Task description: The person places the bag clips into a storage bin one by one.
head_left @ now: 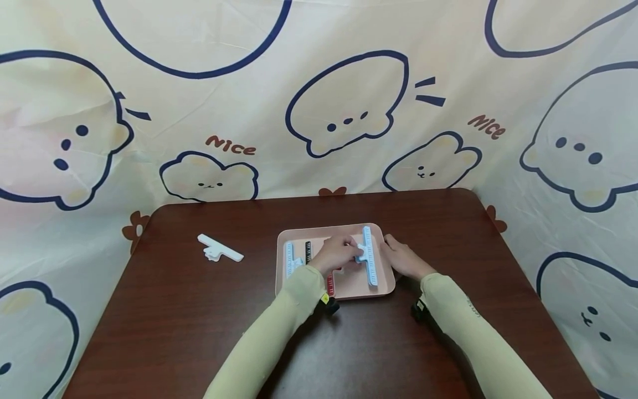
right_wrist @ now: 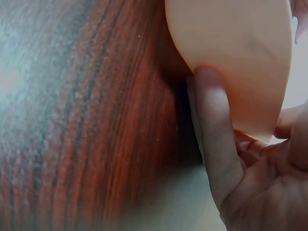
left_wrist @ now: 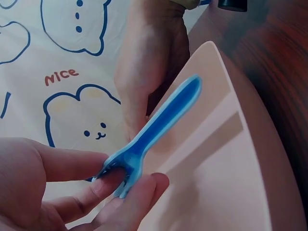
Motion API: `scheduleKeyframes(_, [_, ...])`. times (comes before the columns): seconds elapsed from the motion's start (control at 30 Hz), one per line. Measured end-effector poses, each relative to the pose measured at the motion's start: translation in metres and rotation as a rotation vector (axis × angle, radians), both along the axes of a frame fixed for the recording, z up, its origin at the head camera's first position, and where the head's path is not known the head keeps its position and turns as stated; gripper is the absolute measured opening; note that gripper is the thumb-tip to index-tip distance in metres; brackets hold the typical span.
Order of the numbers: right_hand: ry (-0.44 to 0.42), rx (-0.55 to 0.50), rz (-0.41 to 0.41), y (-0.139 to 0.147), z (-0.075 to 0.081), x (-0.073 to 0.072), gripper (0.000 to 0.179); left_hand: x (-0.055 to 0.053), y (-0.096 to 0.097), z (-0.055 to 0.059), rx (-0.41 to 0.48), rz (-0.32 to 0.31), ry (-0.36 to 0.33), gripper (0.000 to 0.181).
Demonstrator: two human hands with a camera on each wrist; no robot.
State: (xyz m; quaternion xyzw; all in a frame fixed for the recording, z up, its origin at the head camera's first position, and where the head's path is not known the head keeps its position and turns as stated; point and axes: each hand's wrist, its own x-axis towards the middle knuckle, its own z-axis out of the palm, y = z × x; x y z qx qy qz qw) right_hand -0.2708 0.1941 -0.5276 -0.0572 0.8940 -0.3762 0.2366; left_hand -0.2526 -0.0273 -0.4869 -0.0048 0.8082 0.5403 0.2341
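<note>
A light-blue bag clip [head_left: 369,260] with a long ribbed bar is pinched by its handle between the thumb and fingers of my left hand [head_left: 335,255]. The bar is held over the right part of a pink tray [head_left: 349,292]; in the left wrist view the clip [left_wrist: 166,110] appears end-on, clear of the tray floor. At the tray's right side, my right hand [head_left: 405,259] grips the edge, its thumb [right_wrist: 214,115] along the outer wall. Inside the tray lie another light-blue clip [head_left: 289,259], a black clip [head_left: 308,251] and a red clip [head_left: 330,285], partly hidden by my left hand and sleeve.
A white clip [head_left: 219,247] lies on the dark wooden table [head_left: 189,321], left of the tray. Behind the table hangs a pale curtain [head_left: 319,177] with cartoon drawings, which also runs along both sides.
</note>
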Motion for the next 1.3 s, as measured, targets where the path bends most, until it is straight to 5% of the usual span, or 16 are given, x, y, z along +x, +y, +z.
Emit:
scheduleKeyframes(0.37, [-0.019, -0.028, -0.025, -0.002, 0.003, 0.001, 0.051, 0.0, 0.01, -0.001, -0.128, -0.003, 0.101, 0.016])
scheduleKeyframes(1.3, [0.029, -0.019, -0.019, -0.002, 0.003, 0.002, 0.045, 0.001, 0.027, -0.014, -0.257, -0.099, 0.174, 0.019])
